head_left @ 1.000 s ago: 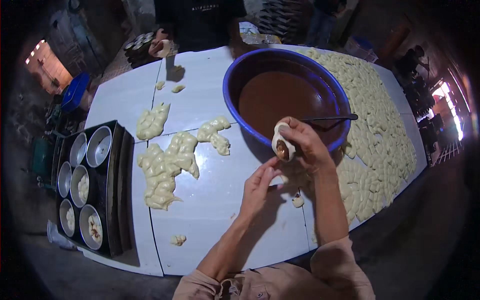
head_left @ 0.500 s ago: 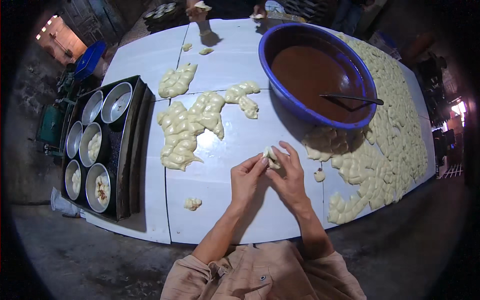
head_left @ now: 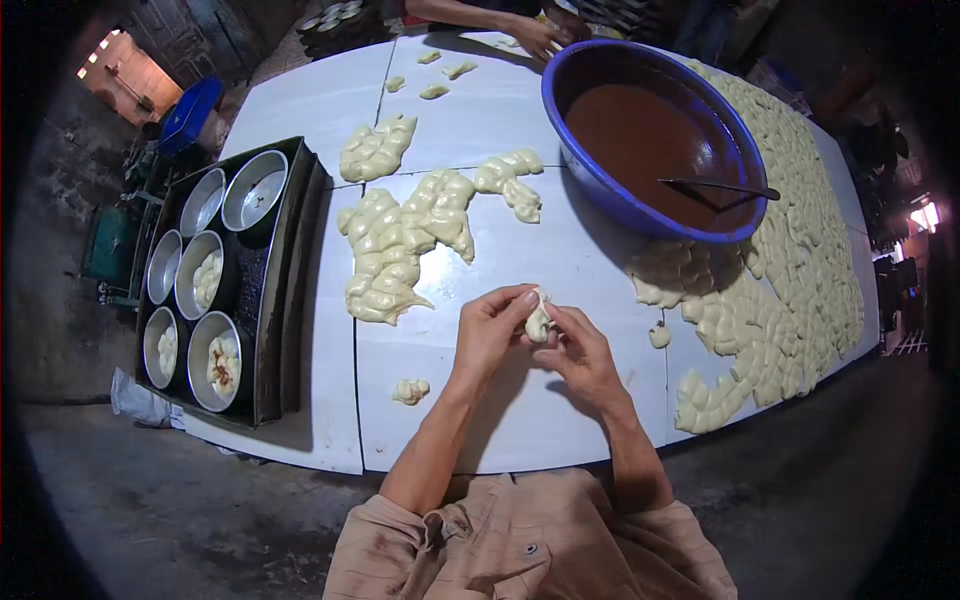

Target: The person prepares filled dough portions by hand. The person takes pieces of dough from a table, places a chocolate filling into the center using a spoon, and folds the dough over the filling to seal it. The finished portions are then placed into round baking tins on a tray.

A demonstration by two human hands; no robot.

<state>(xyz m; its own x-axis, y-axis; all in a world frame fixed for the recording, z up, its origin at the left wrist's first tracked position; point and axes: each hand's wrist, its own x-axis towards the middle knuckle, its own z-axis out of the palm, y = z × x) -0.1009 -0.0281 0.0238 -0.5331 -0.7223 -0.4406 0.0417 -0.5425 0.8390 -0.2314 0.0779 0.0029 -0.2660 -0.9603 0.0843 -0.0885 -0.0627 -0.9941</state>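
Observation:
Over the front middle of the table, a small lump of pale dough (head_left: 539,322) is pinched between my two hands. My left hand (head_left: 494,328) grips its left side with thumb and fingers. From the right, the fingers of my right hand (head_left: 582,358) close on the same lump, which hides some of the fingertips. To the left of my wrists lies a small loose dough piece (head_left: 411,391). Another bit of dough (head_left: 659,336) rests right of my right hand. Beyond my hands spreads a cluster of joined dough lumps (head_left: 385,255).
A blue basin (head_left: 655,236) of brown mixture, with a dark-handled utensil (head_left: 720,188) in it, stands back right. Dough pieces (head_left: 800,270) cover the right side. At left, a dark tray (head_left: 268,370) carries several round tins, some with dough. A co-worker's hands (head_left: 545,38) work at the far edge.
The dough in my hands has turned and shows more of itself. Across the table, the co-worker's hands have moved beside the basin, and more small dough pieces lie at the far left. The view has shifted slightly.

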